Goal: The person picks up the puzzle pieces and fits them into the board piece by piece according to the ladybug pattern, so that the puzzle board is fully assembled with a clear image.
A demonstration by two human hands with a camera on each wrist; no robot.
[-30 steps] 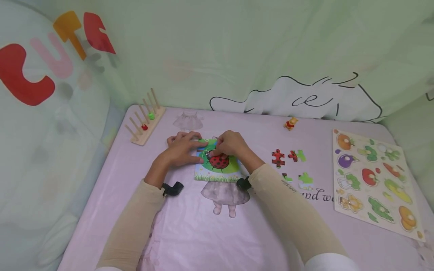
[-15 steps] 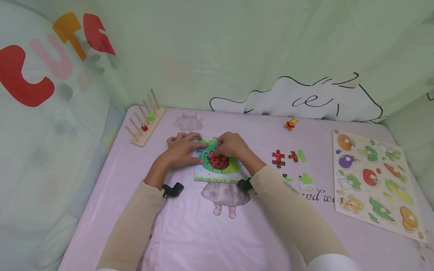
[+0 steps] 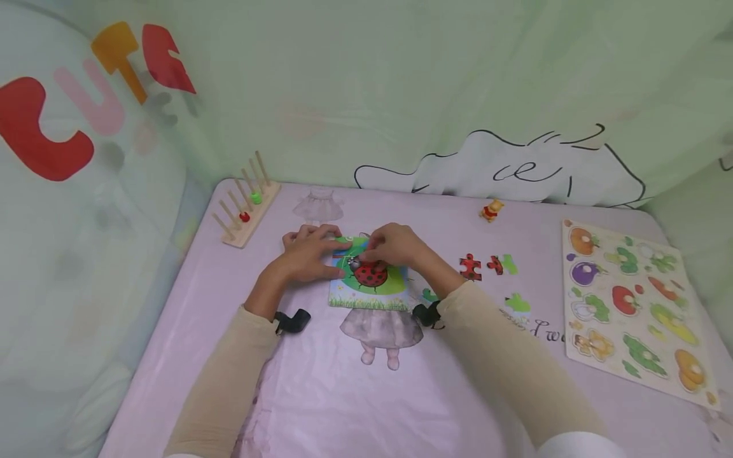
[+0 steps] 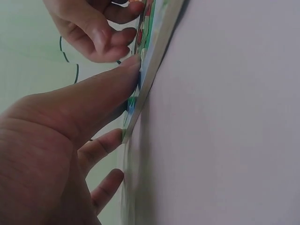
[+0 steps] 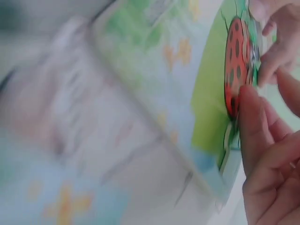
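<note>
A square ladybug jigsaw puzzle (image 3: pixel 369 299) lies flat on the table in the head view. My left hand (image 3: pixel 309 254) rests on its left edge, thumb and fingers spread. At the upper middle of the puzzle, my right hand (image 3: pixel 395 247) bends its fingers and pinches a red puzzle piece (image 3: pixel 372 252), largely covered by the fingertips. The right wrist view shows the spotted ladybug (image 5: pixel 236 65) with a fingertip against its lower end. Seen edge-on in the left wrist view, the puzzle board (image 4: pixel 157 56) has my left thumb on top.
Several loose jigsaw pieces (image 3: pixel 470 267) lie right of the puzzle. A vegetable peg board (image 3: pixel 635 305) is at the far right. A small bear figure (image 3: pixel 491 210) stands at the back. At back left is a wooden peg stand (image 3: pixel 252 213) with red and green beads.
My right hand and forearm have shifted slightly to the right, and the sleeve now covers a loose piece. A green bit shows left of the sleeve. The left hand stays in place.
</note>
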